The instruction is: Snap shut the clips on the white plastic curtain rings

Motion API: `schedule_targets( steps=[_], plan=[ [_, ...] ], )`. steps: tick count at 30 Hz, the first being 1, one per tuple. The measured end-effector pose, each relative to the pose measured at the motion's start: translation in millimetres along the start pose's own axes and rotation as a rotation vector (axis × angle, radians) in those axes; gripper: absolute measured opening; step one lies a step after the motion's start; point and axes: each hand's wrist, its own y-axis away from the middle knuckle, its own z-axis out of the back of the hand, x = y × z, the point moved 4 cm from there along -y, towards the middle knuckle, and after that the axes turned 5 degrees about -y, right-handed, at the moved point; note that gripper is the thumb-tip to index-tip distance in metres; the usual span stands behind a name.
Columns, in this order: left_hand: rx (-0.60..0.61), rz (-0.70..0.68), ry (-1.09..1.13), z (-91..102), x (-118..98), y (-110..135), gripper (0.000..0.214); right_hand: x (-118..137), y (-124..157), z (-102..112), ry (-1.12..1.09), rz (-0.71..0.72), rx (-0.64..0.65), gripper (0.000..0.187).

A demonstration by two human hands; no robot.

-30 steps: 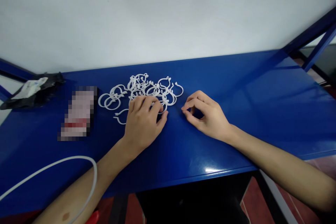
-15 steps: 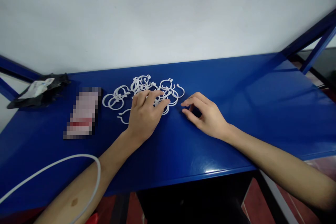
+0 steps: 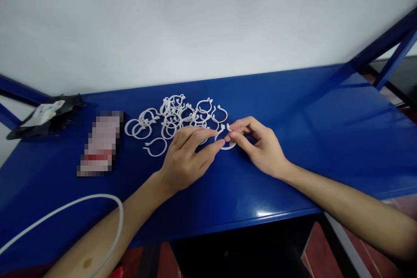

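Note:
Between my two hands is a white open plastic ring [image 3: 226,148], its clip ends pointing away from me. My left hand [image 3: 190,154] pinches its left side between thumb and fingers. On the ring's right side, near one clip end, the thumb and fingertips of my right hand [image 3: 257,143] are closed. Just beyond, a loose pile of similar white rings [image 3: 180,115] lies on the blue table [image 3: 276,104]. One separate ring [image 3: 157,155] rests to the left of my left hand. My left fingers hide part of the pile.
At the left lies a pixelated flat object [image 3: 100,143] with a dark edge. Behind it, a black plastic package [image 3: 48,115] with a white label sits in the corner. A white cable [image 3: 81,195] loops over my left forearm. A pale wall [image 3: 208,21] rises behind the table.
My left hand has moved right from over the pile, carrying one ring toward my right hand. My right fingers have closed on that ring's other side.

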Motion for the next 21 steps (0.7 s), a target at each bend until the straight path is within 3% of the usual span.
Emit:
schedule_targets(
  steps=[5, 8, 13, 21],
  plan=[
    [-0.024, 0.279, 0.221, 2.1, 4.1, 0.3, 0.019, 8.2, 3.9, -0.4, 0.135, 0.138, 0.016, 0.015],
    [-0.014, 0.348, 0.278, 2.3, 4.3, 0.4, 0.010, 15.5, 5.8, -1.9, 0.205, 0.249, 0.062, 0.012],
    [-0.006, 0.341, 0.329, 2.6, 0.9, -0.3, 0.007, 20.5, 4.5, -1.7, 0.227, 0.316, 0.090, 0.006],
    [-0.001, 0.197, 0.203, 2.0, -5.2, 0.1, 0.008, 19.2, 5.9, -5.3, 0.279, 0.428, 0.203, 0.006]
  ],
)
